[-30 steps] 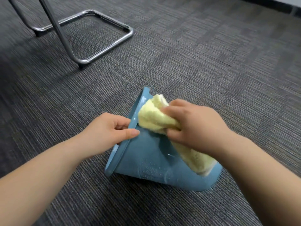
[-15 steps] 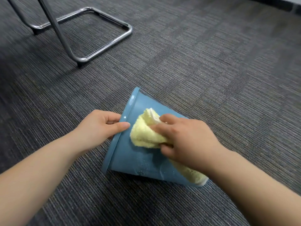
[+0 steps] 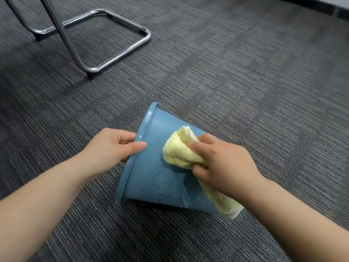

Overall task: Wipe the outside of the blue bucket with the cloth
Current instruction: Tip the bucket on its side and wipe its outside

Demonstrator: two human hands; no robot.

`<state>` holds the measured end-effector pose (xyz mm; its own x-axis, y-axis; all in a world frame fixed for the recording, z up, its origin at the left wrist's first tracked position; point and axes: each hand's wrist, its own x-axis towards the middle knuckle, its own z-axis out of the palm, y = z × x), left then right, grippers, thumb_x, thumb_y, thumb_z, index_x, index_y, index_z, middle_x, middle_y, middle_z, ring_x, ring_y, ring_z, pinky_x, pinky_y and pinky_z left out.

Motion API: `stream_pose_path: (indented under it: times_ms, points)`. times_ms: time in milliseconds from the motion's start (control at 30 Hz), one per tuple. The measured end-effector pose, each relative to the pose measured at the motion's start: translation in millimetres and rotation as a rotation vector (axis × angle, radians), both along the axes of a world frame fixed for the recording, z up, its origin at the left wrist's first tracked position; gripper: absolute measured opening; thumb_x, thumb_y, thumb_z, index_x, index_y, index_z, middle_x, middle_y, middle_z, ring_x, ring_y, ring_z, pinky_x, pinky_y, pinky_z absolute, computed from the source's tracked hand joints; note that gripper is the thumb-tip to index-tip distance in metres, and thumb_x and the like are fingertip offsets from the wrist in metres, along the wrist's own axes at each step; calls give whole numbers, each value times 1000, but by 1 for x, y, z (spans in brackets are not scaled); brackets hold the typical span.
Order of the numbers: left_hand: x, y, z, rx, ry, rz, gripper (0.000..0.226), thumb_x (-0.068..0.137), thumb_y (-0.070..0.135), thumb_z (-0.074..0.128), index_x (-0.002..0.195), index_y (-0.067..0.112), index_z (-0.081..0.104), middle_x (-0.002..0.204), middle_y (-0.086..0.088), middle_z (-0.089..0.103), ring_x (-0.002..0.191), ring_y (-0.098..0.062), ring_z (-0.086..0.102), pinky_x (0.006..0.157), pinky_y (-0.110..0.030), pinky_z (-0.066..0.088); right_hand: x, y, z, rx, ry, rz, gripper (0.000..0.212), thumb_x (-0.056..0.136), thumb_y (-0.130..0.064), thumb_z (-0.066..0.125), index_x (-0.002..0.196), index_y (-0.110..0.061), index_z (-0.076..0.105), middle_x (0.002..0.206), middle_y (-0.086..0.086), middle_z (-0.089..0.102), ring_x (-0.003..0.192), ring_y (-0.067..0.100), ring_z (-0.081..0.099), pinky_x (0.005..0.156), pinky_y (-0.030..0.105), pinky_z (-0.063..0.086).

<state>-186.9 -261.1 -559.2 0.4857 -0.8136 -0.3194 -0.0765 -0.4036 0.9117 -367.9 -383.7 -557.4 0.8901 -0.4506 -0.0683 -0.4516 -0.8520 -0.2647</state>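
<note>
The blue bucket (image 3: 151,178) lies on its side on the grey carpet, its rim facing left and its base to the right. My left hand (image 3: 111,146) grips the rim, thumb on the outer wall and fingers inside. A pale yellow cloth (image 3: 179,150) is bunched in my right hand (image 3: 222,165) and pressed on the upper side of the bucket's wall. The cloth's loose tail (image 3: 224,205) hangs over the base end. Small water droplets show on the wall below the cloth. The bucket's inside is hidden.
A chrome tubular chair frame (image 3: 117,57) stands on the carpet at the upper left, well away from the bucket. A dark baseboard (image 3: 321,8) runs along the far upper right. Grey carpet (image 3: 245,82) surrounds the bucket on all sides.
My right hand has slid the cloth from the rim area down toward the middle of the wall. The left hand keeps its hold on the rim.
</note>
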Motion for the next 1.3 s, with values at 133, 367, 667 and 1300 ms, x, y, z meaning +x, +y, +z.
stream_pose_path:
  times_ms: [133, 367, 667, 1300]
  points:
    - [-2, 0, 1, -10, 6, 9, 21, 79, 8, 59, 69, 23, 69, 58, 11, 72, 56, -3, 67, 49, -11, 50, -12, -22, -6, -33, 58, -222, 32, 80, -35, 49, 111, -26, 49, 112, -1, 51, 89, 26, 58, 57, 27, 33]
    - [-4, -3, -4, -58, -16, 87, 19, 77, 7, 61, 70, 23, 68, 51, 15, 69, 46, 2, 62, 44, -8, 44, -16, 11, -12, 26, -45, -56, 46, 75, -37, 51, 120, -36, 44, 119, -4, 50, 93, 26, 57, 60, 28, 28]
    - [3, 0, -10, -22, -66, 107, 19, 78, 12, 62, 67, 26, 68, 54, 18, 69, 50, 5, 62, 47, -9, 47, -33, -22, -22, -15, 42, -295, 38, 80, -40, 50, 116, -27, 46, 114, -3, 49, 84, 23, 57, 57, 26, 33]
    - [1, -10, -12, -105, -40, 134, 22, 76, 8, 63, 62, 23, 67, 51, 15, 69, 49, 3, 62, 45, -8, 45, -40, -4, -23, 16, -44, -187, 41, 78, -43, 52, 117, -33, 47, 117, -6, 52, 88, 24, 60, 59, 28, 33]
